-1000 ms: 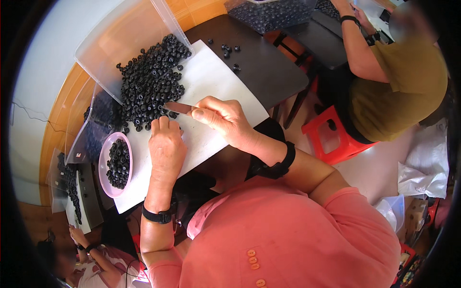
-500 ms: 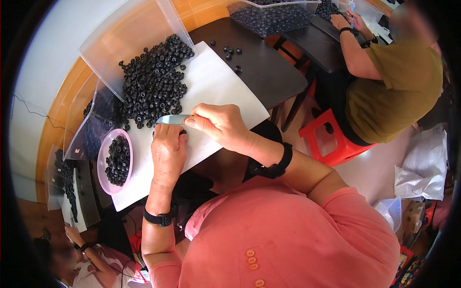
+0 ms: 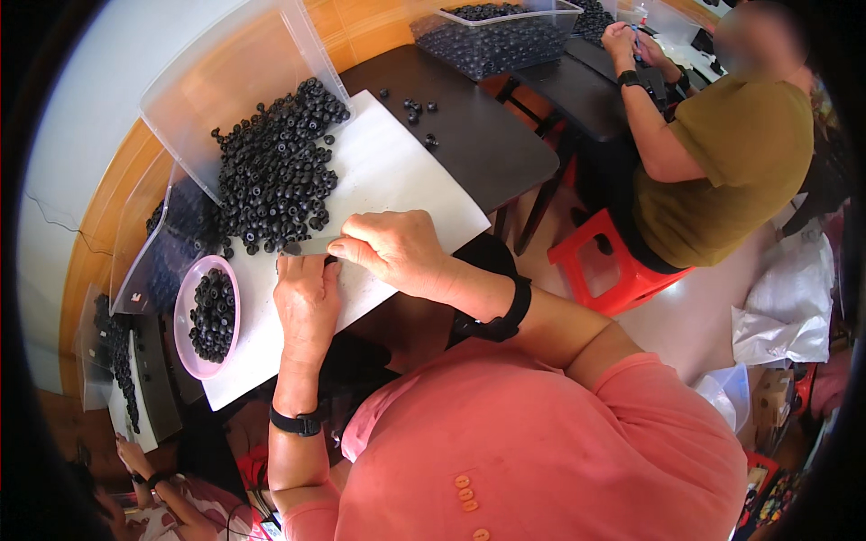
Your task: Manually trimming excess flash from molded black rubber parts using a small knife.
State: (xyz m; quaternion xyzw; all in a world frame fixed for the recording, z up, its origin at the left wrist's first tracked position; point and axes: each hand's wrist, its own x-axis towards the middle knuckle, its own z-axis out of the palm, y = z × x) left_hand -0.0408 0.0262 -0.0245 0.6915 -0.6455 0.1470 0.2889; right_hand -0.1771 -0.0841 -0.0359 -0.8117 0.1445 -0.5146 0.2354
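Right hand: my right hand [image 3: 397,252] pinches a thin grey blade [image 3: 311,245] that points left from my fingertips.
Left hand: my left hand [image 3: 307,302] lies curled just below the blade, fingertips meeting it; what they pinch I cannot tell.
Pile: black rings [image 3: 275,171] heaped just beyond the blade tip on a white sheet [image 3: 397,171].
Bowl: a pink bowl [image 3: 185,311] of rings sits left of my left hand.

The right hand [image 3: 397,252] has closed over the left hand [image 3: 307,298], blade [image 3: 311,245] now flatter.
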